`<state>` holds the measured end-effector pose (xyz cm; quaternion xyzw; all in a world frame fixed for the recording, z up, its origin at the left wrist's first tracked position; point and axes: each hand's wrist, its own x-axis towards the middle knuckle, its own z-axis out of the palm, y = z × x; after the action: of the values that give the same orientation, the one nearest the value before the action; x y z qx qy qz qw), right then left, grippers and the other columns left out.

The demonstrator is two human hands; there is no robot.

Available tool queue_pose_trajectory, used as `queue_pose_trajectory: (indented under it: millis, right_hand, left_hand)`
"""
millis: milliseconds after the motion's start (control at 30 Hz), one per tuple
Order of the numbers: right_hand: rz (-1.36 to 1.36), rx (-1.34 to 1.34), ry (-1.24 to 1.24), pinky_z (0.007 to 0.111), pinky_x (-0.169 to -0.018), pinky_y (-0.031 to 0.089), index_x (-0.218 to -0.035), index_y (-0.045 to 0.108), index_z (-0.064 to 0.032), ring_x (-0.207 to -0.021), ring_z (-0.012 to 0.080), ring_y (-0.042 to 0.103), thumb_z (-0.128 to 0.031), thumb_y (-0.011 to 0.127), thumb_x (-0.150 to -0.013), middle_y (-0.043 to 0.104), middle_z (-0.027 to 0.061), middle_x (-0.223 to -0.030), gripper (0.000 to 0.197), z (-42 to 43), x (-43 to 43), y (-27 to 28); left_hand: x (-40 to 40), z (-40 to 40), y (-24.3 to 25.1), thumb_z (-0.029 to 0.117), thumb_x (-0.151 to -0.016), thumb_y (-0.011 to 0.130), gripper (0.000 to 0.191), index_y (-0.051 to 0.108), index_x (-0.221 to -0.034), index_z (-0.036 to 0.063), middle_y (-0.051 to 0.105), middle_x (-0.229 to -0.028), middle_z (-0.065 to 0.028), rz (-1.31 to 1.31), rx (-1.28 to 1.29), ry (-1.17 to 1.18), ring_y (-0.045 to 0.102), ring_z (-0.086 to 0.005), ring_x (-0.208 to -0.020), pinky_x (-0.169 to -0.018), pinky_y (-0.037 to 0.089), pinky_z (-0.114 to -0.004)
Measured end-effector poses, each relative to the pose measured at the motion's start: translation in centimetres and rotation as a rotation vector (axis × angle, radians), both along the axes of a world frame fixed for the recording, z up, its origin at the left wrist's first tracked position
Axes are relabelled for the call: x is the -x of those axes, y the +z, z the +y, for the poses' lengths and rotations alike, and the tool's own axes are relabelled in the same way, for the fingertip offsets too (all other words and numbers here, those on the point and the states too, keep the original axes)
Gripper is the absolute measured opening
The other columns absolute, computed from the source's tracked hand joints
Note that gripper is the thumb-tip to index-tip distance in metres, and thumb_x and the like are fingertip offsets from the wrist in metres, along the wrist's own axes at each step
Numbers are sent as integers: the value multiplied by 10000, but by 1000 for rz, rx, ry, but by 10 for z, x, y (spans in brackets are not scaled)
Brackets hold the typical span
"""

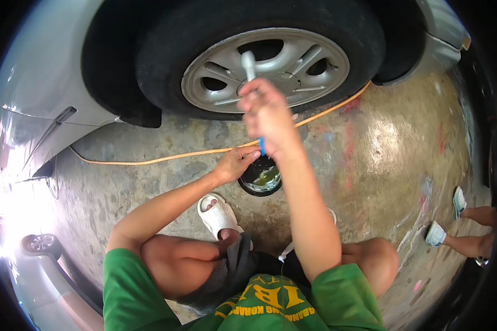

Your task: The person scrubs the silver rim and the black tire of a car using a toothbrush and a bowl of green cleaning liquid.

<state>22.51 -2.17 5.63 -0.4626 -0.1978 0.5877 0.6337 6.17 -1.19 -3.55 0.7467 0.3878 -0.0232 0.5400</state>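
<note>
My right hand [267, 113] is closed around a light-coloured handle [248, 66], whose rounded end points up in front of the silver alloy wheel [215, 62]. Motion blur hides the tool's exact kind. Beneath it, my left hand [238, 162] pinches a small blue item [261, 146] between thumb and fingers; whether that belongs to the same tool cannot be told. Just below both hands, a round black container [260, 193] stands on the floor with foamy, yellowish-green liquid inside. The wheel's black tyre [161, 74] is mounted on a silver car.
An orange cord or hose [157, 159] runs across the concrete floor [356, 165] behind the container and past the tyre. My feet, in white clogs [219, 215], flank the container. At the right, another person's legs [466, 244] stand nearby. A second car [45, 281] is at lower left.
</note>
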Motion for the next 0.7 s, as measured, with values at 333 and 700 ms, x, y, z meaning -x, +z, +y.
queue_pose_trajectory:
  millis: [333, 700]
  right_hand:
    - [-690, 10, -342, 286, -520, 434, -870, 617, -19, -579, 105, 555, -181, 562, -924, 605, 57, -682, 179, -9, -50, -92]
    - [-1108, 9, -399, 461, -668, 471, -856, 674, -131, -790, 388, 614, -246, 601, -850, 653, 150, -802, 136, -4, -52, -91]
  left_hand:
    - [-3, -2, -3, 271, -1004, 463, 330, 594, -1239, 80, 654, -1148, -80, -107, 82, 11, 574, -144, -1041, -965, 418, -300]
    - [-8, 2, 13, 221, -1008, 454, 323, 582, -1263, 69, 624, -1217, -47, -76, 157, 62, 531, -116, -1128, -1014, 380, -278]
